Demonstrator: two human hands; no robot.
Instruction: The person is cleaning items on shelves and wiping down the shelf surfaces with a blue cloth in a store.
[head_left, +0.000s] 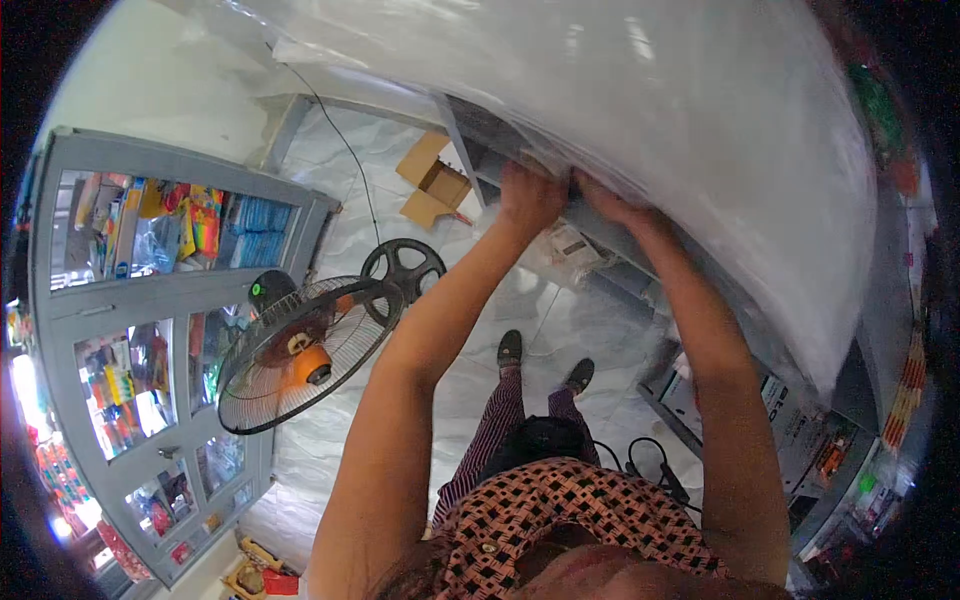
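A large sheet of translucent plastic (600, 90) spreads across the top and right in front of me, over a grey shelf unit (622, 240). Both my hands are at its near edge. My left hand (532, 191) has its fingers bent around the gathered edge of the sheet. Close to its right, my right hand (607, 199) reaches to the same edge, with its fingertips partly hidden by the plastic and blurred. Below my hands, a packet in clear plastic wrap (574, 247) lies by the shelf.
A standing fan (307, 360) with an orange hub is at my left, before a grey glass-fronted cabinet (60, 300) full of packets. An open cardboard box (442, 184) lies on the tiled floor. A black cable (341, 135) hangs down behind the fan. Boxes (795, 435) fill a shelf at right.
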